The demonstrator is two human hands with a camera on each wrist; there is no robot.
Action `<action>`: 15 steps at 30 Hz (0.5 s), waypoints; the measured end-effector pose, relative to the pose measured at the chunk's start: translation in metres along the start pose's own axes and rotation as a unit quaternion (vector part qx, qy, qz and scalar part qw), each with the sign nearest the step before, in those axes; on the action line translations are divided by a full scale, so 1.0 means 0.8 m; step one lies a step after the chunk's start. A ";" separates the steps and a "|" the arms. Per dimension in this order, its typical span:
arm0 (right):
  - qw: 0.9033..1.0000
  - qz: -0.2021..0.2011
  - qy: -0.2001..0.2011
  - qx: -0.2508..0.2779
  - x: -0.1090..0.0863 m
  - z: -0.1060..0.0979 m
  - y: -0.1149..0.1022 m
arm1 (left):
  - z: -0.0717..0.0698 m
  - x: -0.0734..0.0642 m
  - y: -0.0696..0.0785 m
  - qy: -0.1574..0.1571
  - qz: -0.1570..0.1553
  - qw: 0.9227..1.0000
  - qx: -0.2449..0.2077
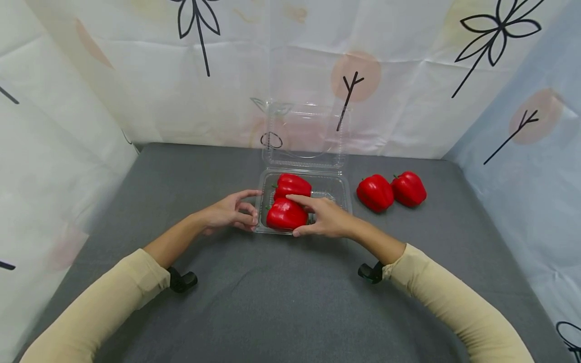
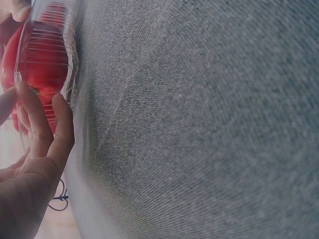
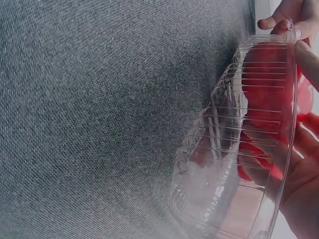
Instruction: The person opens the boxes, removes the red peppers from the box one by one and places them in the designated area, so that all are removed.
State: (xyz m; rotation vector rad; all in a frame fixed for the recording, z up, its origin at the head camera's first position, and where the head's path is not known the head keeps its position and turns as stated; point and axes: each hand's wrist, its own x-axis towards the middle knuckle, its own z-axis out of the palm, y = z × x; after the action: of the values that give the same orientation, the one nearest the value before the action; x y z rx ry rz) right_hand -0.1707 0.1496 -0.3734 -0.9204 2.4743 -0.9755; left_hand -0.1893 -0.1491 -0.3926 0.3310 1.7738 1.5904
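Note:
A clear plastic clamshell container (image 1: 346, 194) lies with its hinged lid (image 1: 306, 160) raised at the back. Two red bell peppers sit in its left half, a rear pepper (image 1: 294, 184) and a front pepper (image 1: 285, 216). My right hand (image 1: 330, 218) holds the front pepper from its right side, thumb near the front rim and fingers over the top. At the container's left edge, my left hand (image 1: 230, 212) pinches the rim; the left wrist view shows its fingers (image 2: 37, 117) against the ribbed wall. Through the clear side in the right wrist view, a pepper (image 3: 266, 82) shows.
Two more red bell peppers, one nearer (image 1: 374, 193) and one farther right (image 1: 409, 189), stand beside each other right of the container. A grey cloth (image 1: 281, 302) covers the table. Patterned white curtains (image 1: 399, 111) hang behind and at the sides.

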 end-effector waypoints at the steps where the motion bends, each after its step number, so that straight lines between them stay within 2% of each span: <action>1: 1.000 -0.001 0.000 0.002 0.000 0.000 0.000 | 0.000 0.000 0.000 0.000 0.000 1.000 0.000; 9: 1.000 0.001 0.006 0.006 0.001 0.001 0.001 | -0.002 0.000 -0.002 -0.001 0.001 1.000 0.000; 15: 0.999 -0.019 0.021 -0.025 -0.001 0.000 -0.005 | -0.002 0.002 -0.003 -0.004 0.004 1.000 -0.005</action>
State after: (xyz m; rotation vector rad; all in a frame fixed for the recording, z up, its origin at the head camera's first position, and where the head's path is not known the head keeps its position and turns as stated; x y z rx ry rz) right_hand -0.1683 0.1481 -0.3709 -0.9751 2.5348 -0.9578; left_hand -0.1906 -0.1499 -0.3952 0.3393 1.7614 1.6005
